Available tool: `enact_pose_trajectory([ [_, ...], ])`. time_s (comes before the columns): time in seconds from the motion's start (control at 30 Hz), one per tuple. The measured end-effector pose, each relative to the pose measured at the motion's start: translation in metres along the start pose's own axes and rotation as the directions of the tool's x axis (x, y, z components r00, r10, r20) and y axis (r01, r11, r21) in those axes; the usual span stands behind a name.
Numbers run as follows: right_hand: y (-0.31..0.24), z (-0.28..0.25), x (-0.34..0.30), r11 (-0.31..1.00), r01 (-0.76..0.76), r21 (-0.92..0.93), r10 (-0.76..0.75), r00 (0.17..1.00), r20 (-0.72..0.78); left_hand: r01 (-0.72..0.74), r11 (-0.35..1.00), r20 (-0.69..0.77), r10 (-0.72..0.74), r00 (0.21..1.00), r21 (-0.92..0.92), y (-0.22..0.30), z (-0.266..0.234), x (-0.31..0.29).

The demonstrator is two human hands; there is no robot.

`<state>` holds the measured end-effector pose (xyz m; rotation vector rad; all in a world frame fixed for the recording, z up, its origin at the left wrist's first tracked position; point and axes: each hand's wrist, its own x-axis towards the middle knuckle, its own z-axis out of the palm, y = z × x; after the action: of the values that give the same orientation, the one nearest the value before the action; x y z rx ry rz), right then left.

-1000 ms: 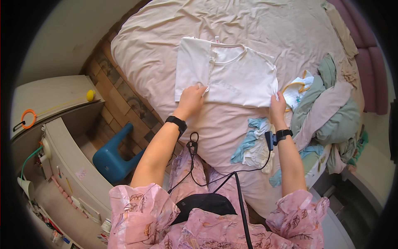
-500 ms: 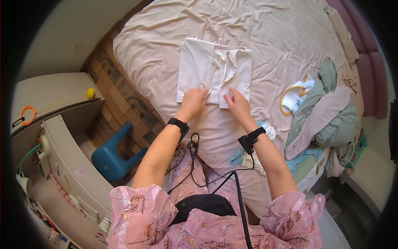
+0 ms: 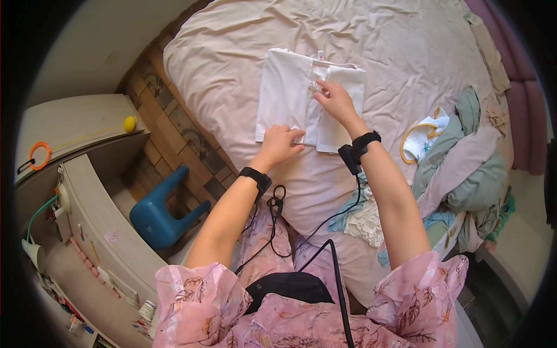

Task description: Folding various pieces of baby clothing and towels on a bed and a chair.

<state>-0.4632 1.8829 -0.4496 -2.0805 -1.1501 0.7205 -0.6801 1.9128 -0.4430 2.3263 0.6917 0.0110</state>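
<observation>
A white garment (image 3: pixel 282 95), folded in from both sides with a gap down its middle, lies flat on the bed. My left hand (image 3: pixel 280 144) rests at the near edge of its left panel, thumb and fingers apart with the cloth's corner between them. My right hand (image 3: pixel 338 103) reaches over the right panel (image 3: pixel 335 136) to the inner edge near the far end. Its thumb and forefinger are parted, touching or just above the cloth; which of these I cannot tell. A small tag (image 3: pixel 321 55) sticks out at the far edge.
Rumpled bedding (image 3: pixel 232 46) covers the bed. To the right are a white bib-like cloth (image 3: pixel 419 141) with yellow trim and a heap of clothes (image 3: pixel 473 165). A blue stool (image 3: pixel 156 220) stands left, beside a desk (image 3: pixel 93 203). A black cable (image 3: pixel 333 272) crosses my lap.
My right hand has moved from the near edge of the right panel up to its far inner edge. My left hand stays at the near edge. The view has shifted slightly.
</observation>
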Motion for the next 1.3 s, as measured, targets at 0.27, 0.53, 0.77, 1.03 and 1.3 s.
enact_pose_trajectory([
  [0.27, 0.012, 0.0, 0.037, 0.947, -0.165, -0.275, 0.142, 0.985, -0.102, -0.098, 0.995, -0.161, 0.091, 0.983, -0.035, 0.034, 0.014, 0.016],
  [0.53, 0.021, -0.01, 0.066, 0.902, -0.369, -0.224, 0.413, 0.888, 0.202, -0.069, 0.996, -0.166, 0.059, 0.984, -0.05, 0.04, 0.038, 0.013],
  [0.77, -0.015, -0.008, 0.057, 0.894, -0.211, -0.396, 0.169, 0.976, -0.137, -0.006, 0.998, -0.109, 0.0, 0.994, -0.056, 0.042, 0.035, 0.005],
  [1.03, 0.007, -0.023, 0.05, 0.912, 0.109, -0.395, -0.172, 0.977, -0.126, 0.157, 0.972, -0.012, -0.162, 0.987, -0.173, 0.045, 0.036, 0.011],
  [1.3, 0.019, -0.033, 0.041, 0.902, 0.04, -0.43, -0.135, 0.972, -0.192, 0.139, 0.972, -0.047, -0.151, 0.987, -0.19, 0.042, 0.043, 0.009],
])
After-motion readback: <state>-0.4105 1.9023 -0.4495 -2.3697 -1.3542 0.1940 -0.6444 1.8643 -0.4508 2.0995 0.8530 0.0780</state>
